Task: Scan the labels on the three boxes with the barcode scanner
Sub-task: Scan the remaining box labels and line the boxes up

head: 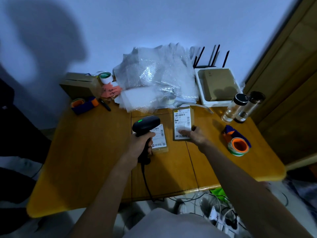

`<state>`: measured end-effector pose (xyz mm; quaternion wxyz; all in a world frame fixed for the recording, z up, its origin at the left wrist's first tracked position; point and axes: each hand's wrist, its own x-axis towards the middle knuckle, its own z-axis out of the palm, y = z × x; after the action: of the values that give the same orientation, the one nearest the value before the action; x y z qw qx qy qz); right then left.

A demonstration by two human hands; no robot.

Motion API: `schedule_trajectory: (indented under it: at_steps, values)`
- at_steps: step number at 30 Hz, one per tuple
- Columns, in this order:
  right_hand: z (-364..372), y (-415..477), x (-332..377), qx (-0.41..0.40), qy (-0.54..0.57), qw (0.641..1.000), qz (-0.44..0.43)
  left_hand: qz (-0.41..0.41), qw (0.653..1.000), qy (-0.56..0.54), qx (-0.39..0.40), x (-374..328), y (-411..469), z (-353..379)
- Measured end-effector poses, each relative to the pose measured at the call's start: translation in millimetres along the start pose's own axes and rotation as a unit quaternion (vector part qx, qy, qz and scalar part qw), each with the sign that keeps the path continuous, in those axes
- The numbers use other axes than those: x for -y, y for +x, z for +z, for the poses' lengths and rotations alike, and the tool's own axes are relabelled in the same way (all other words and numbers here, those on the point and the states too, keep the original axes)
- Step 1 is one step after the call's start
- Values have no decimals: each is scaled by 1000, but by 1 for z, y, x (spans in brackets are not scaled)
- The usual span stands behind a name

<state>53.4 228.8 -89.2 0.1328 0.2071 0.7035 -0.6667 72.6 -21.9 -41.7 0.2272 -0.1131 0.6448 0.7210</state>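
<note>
The label (182, 124) on the right box (192, 115) reads "A163-21 R17" and, lower down, "20".

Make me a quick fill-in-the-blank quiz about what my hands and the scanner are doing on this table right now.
1. The scanner is held in the ___ hand.
2. The light on top of the scanner glows ___.
3. The right hand rests on a box's ___.
4. The tape roll near the right arm has an ___ core.

Missing words: left; green; label; orange
</note>
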Motion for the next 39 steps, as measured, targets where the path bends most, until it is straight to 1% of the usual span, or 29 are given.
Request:
schedule_trajectory:
  at_steps: [5, 15, 18, 28, 33, 36, 39]
  values:
    - [1, 11, -17, -45, 21, 998, 41, -10, 1000, 3, -5, 4, -5, -2]
    - [-4, 34, -61, -84, 14, 990, 117, -28, 999, 24, -19, 12, -7, -6]
    - [-3, 39, -69, -82, 14, 988, 133, -33, 999, 27, -28, 16, -6, -9]
    - [12, 55, -73, -81, 6, 987, 136, -55, 997, 24, -50, 18, -3, -17]
    - [18, 69, -83, -67, -44, 988, 129, -69, 995, 19, -73, 20, -4, -24]
    - [22, 75, -87, -75, -65, 987, 124, -80, 993, 6, -84, 21, -6, -27]
    - [26, 78, -86, -88, -111, 984, 111, -84, 991, 6, -99, 21, -8, -30]
